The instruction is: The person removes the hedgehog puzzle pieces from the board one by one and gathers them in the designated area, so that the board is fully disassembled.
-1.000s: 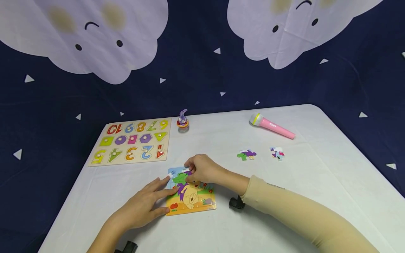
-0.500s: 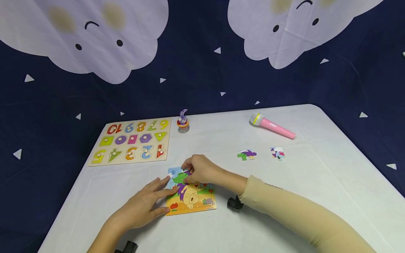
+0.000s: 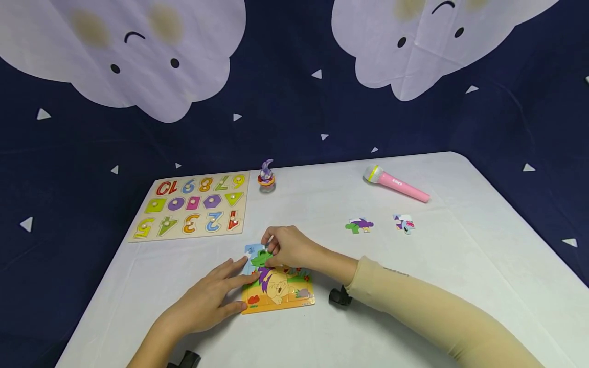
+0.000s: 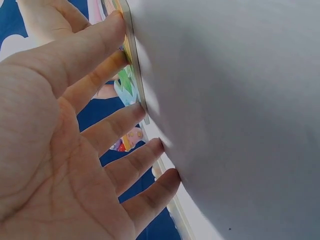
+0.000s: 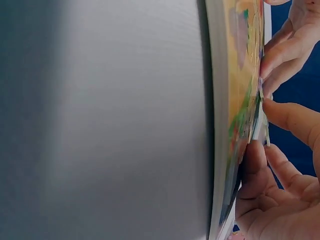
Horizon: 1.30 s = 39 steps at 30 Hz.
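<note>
Square orange-bordered cartoon jigsaw board (image 3: 278,307): on white-clothed worktop (image 3: 317,337), in from far edge | left hand (image 3: 207,291): spread at board's left edge | right hand (image 3: 292,248): pinching thin green-printed piece (image 3: 260,259), now tilted up; seemingly unseated

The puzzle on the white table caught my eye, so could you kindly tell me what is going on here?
A person is working on the picture puzzle with both hands. The right hand pinches a green-printed piece near its top, while the left hand rests fingers spread along its left edge. A green-and-purple piece and another loose piece lie apart from it on the table.
</note>
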### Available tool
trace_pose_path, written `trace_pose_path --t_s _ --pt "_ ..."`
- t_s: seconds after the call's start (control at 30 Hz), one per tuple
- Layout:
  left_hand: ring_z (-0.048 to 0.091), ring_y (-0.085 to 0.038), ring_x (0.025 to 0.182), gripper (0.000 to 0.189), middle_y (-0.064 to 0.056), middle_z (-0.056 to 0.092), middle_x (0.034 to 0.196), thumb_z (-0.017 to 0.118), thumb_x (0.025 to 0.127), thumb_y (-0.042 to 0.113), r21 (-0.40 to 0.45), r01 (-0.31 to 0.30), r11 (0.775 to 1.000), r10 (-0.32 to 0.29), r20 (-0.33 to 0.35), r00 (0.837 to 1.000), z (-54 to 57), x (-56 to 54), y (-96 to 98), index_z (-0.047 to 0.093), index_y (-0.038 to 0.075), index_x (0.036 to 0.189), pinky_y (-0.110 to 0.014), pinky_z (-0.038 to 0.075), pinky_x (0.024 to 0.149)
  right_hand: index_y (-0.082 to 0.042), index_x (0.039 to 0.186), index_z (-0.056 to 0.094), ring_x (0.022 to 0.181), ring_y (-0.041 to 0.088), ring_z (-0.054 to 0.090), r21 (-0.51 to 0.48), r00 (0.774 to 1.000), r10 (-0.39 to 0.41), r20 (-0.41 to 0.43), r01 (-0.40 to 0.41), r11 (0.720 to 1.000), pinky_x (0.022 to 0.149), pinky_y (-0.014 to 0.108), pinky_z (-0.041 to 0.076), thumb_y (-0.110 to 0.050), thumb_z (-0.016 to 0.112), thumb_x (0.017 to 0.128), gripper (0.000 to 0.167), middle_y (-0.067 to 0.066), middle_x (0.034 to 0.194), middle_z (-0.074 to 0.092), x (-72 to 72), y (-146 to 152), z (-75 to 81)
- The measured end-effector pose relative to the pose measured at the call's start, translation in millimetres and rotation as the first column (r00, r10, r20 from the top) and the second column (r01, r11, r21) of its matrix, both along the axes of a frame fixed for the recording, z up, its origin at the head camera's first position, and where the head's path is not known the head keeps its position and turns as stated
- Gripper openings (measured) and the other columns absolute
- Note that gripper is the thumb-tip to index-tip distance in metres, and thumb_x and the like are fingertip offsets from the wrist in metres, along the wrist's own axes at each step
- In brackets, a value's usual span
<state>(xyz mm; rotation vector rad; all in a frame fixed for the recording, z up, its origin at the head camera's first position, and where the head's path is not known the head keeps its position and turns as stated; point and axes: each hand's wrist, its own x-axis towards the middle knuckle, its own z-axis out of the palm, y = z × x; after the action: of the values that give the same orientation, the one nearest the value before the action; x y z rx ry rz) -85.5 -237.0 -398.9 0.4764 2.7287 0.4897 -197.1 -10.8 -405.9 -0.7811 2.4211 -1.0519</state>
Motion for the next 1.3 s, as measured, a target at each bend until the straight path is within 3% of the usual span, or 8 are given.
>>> trace_pose_path --t_s 0.8,1.0,1.3 --pt "0.034 -0.044 0.161 0.058 -0.004 0.039 0.175 0.083 0.094 0.038 -0.007 0.001 1.0 -0.001 -0.002 1.0 0.5 0.9 -0.1 0.065 0.035 0.149 -0.071 0.035 0.125 -0.007 0.117 0.07 0.076 0.007 0.061 0.009 1.0 0.005 -0.009 -0.005 1.0 0.074 0.019 0.053 -0.01 0.091 0.086 0.038 -0.002 0.087 0.069 -0.9 -1.1 2.4" --pt "0.034 -0.044 0.161 0.058 -0.003 0.039 0.175 0.083 0.094 0.038 0.0 0.005 1.0 -0.005 -0.004 1.0 0.1 0.9 -0.5 0.065 0.035 0.149 -0.071 0.035 0.125 -0.006 0.118 0.071 0.077 0.008 0.061 -0.012 1.0 0.026 -0.017 -0.026 1.0 0.071 0.017 0.052 -0.009 0.09 0.086 0.037 0.0 0.088 0.069 -5.9 8.4 3.9" --pt "0.033 -0.043 0.162 0.058 -0.003 0.039 0.175 0.084 0.093 0.036 -0.009 -0.02 1.0 0.02 0.013 1.0 -0.4 -0.1 0.8 0.066 0.035 0.148 -0.07 0.036 0.125 -0.009 0.119 0.071 0.078 0.008 0.061 0.012 0.999 -0.01 -0.038 0.01 1.0 0.072 0.02 0.054 -0.014 0.091 0.086 0.039 0.001 0.091 0.07 -21.8 34.9 5.4"
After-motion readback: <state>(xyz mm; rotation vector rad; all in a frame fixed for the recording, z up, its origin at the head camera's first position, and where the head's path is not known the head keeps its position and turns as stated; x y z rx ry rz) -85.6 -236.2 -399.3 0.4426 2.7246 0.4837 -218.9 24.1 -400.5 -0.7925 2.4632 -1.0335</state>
